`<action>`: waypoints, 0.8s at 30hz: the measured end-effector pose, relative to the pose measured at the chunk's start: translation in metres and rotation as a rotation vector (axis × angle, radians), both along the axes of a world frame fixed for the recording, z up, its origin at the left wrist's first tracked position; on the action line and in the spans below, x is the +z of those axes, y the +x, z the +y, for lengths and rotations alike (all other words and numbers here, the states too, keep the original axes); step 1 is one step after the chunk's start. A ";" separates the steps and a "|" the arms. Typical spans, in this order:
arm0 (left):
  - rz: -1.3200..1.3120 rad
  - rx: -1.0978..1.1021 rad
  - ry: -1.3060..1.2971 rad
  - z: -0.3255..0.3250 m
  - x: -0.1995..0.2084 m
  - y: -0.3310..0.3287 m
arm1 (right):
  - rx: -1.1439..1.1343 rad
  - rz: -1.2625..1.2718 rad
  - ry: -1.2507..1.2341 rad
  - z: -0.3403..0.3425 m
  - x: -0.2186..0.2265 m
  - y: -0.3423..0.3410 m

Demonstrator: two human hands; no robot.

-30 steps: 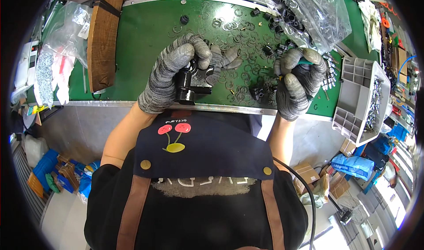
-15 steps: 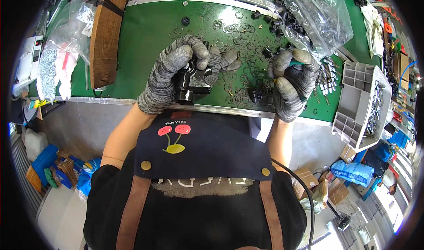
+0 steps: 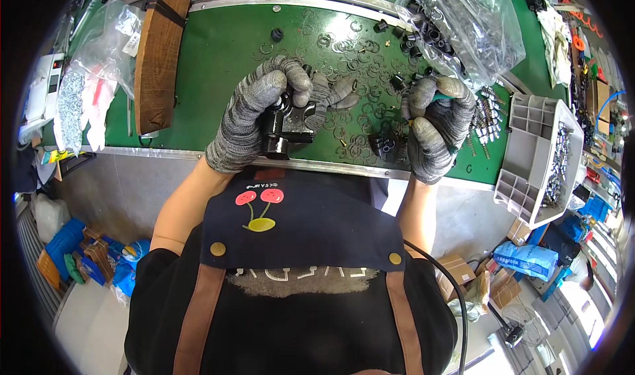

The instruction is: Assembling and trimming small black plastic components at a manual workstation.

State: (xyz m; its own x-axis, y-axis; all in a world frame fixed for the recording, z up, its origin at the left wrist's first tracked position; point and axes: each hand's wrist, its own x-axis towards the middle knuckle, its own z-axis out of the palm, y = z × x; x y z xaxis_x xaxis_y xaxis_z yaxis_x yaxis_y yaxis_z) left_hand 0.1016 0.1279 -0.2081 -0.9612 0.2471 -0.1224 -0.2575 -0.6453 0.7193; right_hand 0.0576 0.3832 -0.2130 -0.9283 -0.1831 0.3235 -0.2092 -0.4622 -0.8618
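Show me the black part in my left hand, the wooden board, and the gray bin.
Black part (image 3: pixel 278 127), head view: tubular body.
Wooden board (image 3: pixel 159 64), head view: middle of its face.
Gray bin (image 3: pixel 528 148), head view: bare wall.

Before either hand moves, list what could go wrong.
The glossy black part in the left hand might slip and scatter the small rings lying nearby. The right hand, closed around a green-handled tool, could knock the loose black pieces beside it.

A glossy black part (image 3: pixel 276 135) is held left, green tool (image 3: pixel 441 96) right.
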 end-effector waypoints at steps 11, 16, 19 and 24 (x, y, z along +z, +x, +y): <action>0.075 0.027 0.001 0.001 0.006 0.000 | -0.171 -0.041 0.105 -0.019 0.006 -0.009; 0.059 0.039 -0.062 0.003 0.002 0.006 | 0.182 0.163 -0.235 -0.047 0.086 -0.028; 0.160 0.005 -0.032 0.002 -0.004 0.008 | 0.290 0.122 -0.202 -0.081 0.127 -0.021; 0.146 0.083 -0.138 0.005 0.005 0.013 | 0.240 -0.067 0.004 -0.111 0.152 0.010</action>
State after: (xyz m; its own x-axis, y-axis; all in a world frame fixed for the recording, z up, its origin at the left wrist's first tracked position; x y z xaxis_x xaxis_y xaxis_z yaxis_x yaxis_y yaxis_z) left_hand 0.1142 0.1331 -0.2031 -0.9876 0.1567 -0.0074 -0.0938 -0.5524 0.8283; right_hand 0.0675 0.2722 -0.0608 -0.8773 -0.4021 0.2620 -0.0363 -0.4887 -0.8717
